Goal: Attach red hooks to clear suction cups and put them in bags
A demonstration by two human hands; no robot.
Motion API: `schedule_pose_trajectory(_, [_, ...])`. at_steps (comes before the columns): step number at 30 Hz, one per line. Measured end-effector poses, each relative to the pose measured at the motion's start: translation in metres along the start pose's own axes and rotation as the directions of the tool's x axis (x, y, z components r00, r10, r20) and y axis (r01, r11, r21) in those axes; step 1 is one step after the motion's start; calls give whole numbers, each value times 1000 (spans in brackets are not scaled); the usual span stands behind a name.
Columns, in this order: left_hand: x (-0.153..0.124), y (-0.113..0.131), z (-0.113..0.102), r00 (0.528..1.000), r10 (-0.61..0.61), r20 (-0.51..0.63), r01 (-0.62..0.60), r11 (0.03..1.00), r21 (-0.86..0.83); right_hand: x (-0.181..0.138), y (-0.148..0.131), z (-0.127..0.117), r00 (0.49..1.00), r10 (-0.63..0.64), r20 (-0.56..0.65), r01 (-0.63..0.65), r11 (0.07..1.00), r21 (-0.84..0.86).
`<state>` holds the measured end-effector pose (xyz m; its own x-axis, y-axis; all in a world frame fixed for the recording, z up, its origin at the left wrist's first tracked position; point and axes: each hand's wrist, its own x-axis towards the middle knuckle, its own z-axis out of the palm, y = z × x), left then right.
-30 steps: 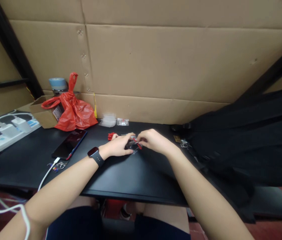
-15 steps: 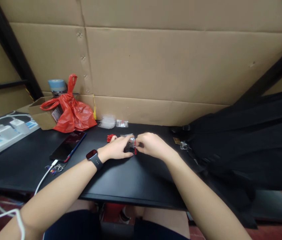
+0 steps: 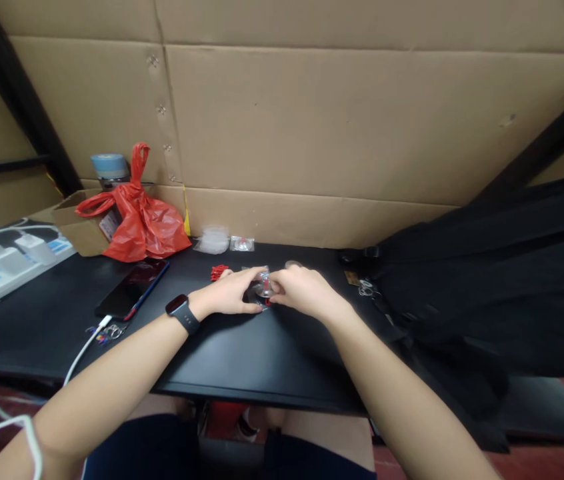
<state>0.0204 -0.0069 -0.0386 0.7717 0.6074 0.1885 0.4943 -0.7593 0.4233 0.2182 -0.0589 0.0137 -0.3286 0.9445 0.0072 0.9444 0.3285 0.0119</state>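
Observation:
A small clear plastic bag (image 3: 264,272) lies on the black table between my two hands. My left hand (image 3: 227,293), with a dark watch on the wrist, holds the bag's left side, its thumb and forefinger spread along the bag. At the bag's right side, my right hand (image 3: 302,290) is closed in a pinch on a red cord (image 3: 267,302), partly covered by the fingers. A shiny, roundish clear piece with red on it (image 3: 263,287) shows between the hands; its kind is unclear. Beside my left fingers is a bundle of red cords (image 3: 219,272).
Behind lie a stack of clear bags (image 3: 213,240) and a filled packet (image 3: 242,243). To the left are a phone (image 3: 133,289) on a white cable, key rings (image 3: 113,331), a red plastic bag (image 3: 147,223) and a power strip (image 3: 22,267). Black cloth (image 3: 487,280) hangs right.
My right hand has moved slightly left and closer to the clear bag. The red cord's loop, which hung below the fingers, is now less visible, and the shiny piece shows more.

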Motion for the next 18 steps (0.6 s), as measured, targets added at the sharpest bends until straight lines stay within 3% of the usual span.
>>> schedule_pose_trajectory(5, [0, 0, 0, 1000, 5, -5, -5, 1000, -14, 4, 3, 4, 1000, -2, -9, 3, 998, 64])
schedule_pose_trajectory(8, [1, -1, 2, 1000, -7, -25, 7, 1000, -14, 8, 3, 8, 998, 43, -53, -41, 998, 46])
schedule_pose_trajectory(14, [3, -1, 4, 999, -12, -52, 11, 1000, -27, 19, -2, 18, 986, 13, -164, 4, 994, 106])
schedule_pose_trajectory(18, [4, 1, 4, 996, -18, -88, 14, 999, -49, 28, -8, 29, 976, 84, -202, -68, 994, 82])
